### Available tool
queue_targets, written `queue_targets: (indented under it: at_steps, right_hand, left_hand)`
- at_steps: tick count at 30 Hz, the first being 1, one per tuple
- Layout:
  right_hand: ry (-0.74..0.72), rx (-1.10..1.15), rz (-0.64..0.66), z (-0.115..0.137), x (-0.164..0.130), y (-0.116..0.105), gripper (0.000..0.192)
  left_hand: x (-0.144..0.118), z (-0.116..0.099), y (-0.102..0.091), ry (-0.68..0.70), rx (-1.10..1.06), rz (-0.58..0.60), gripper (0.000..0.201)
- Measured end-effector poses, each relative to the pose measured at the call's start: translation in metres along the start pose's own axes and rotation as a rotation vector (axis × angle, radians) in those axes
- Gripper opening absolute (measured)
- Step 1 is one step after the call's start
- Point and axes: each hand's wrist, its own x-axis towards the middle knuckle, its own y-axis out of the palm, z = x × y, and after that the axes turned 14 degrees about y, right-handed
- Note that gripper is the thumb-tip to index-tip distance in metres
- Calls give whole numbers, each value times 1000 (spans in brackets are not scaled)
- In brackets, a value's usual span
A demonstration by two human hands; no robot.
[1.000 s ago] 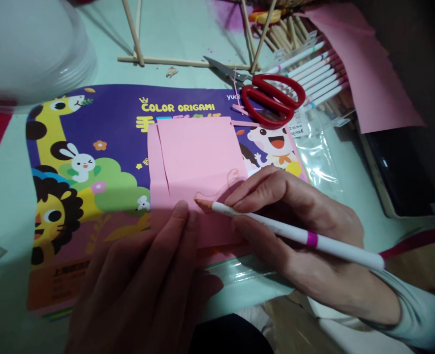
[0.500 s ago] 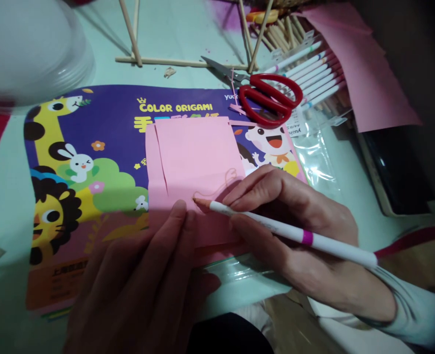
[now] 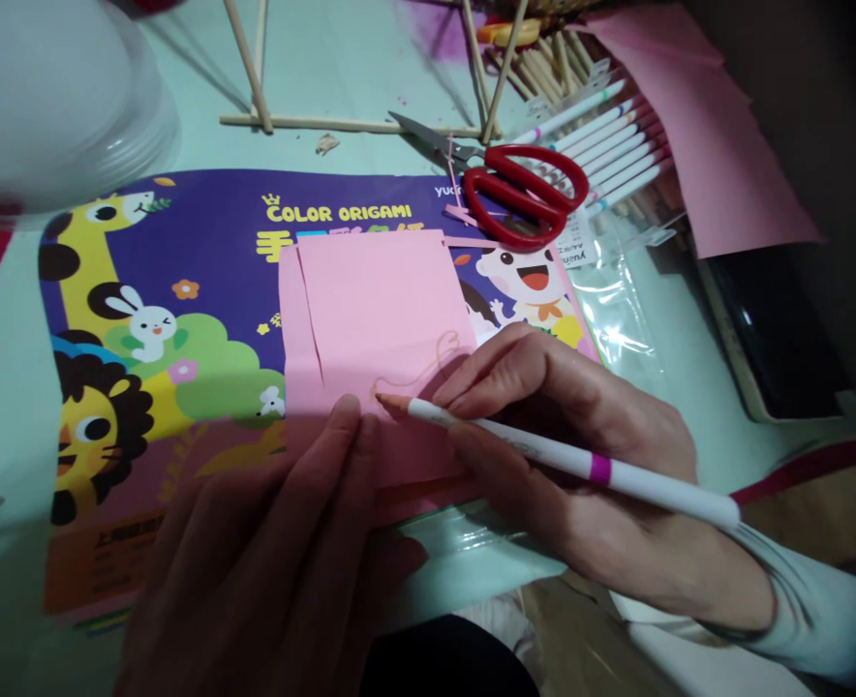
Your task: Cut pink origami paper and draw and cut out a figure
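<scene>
R hand (image 3: 609, 426) fingers clamped on pencil (image 3: 559, 455), tip at pink paper (image 3: 384, 300) on origami pack (image 3: 217, 252); L hand (image 3: 260, 571) fingers, close together, rest on paper: if they ease off, paper cd slip & skew line (image 3: 424, 378).

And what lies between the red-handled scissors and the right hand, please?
In the head view, a cartoon figure printed on the origami cover lies between scissors and right hand.

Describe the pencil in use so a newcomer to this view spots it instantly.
Find the purple Color Origami pack, then the pink paper lying on it. The right hand holds the pencil with its brown tip at that paper. Its white barrel has a magenta band, but unlike the row of white pencils at upper right, it is gripped in a hand.
</scene>
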Motion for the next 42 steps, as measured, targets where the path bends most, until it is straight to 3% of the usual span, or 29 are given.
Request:
queue_targets:
  at_steps: [4, 10, 14, 20, 25, 38, 42]
  right_hand:
    - [87, 144, -70, -1, 3, -2, 10]
    - [137, 419, -45, -15, 6, -7, 7]
    - [76, 354, -110, -13, 4, -8, 7]
    - [1, 97, -56, -3, -4, -11, 5]
    - [-87, 102, -27, -4, -6, -7, 8]
    - [-83, -8, -63, -7, -1, 0, 7]
    - [-45, 0, -101, -3, 0, 2, 6]
  left_hand:
    - [-3, 0, 0, 2, 12, -8, 56]
    - [0, 0, -1, 18, 4, 0, 55]
    - [-3, -3, -2, -26, 28, 30, 58]
    - [-4, -7, -1, -77, 8, 5, 47]
    - [-4, -7, 1, -83, 19, -19, 41]
    - [-8, -1, 4, -3, -3, -19, 49]
    - [-7, -3, 4, -41, -5, -13, 48]
